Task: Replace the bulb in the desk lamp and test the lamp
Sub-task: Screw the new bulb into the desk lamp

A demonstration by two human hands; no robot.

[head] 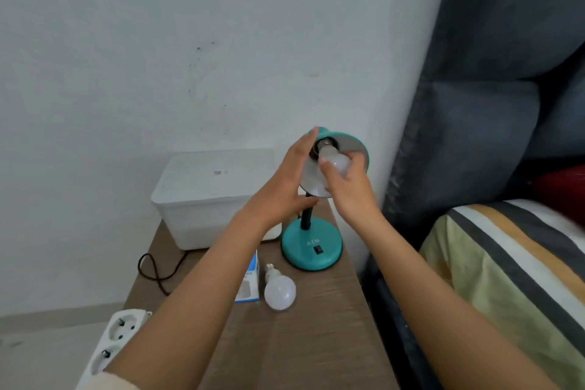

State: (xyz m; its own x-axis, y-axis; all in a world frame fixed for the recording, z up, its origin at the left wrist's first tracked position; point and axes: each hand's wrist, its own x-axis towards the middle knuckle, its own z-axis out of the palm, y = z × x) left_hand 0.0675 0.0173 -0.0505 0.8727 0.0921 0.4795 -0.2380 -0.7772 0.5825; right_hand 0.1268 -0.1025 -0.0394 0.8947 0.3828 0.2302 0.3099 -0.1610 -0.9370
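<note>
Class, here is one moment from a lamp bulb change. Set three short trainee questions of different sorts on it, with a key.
1. True or false: the right hand grips the bulb at the socket.
2. Where is the spare bulb? A) on the table, in front of the lamp base B) inside the white box C) on the bed
3. Fill in: the left hand steadies the lamp's ____.

Key: 1 true; 2 A; 3 shade.
</note>
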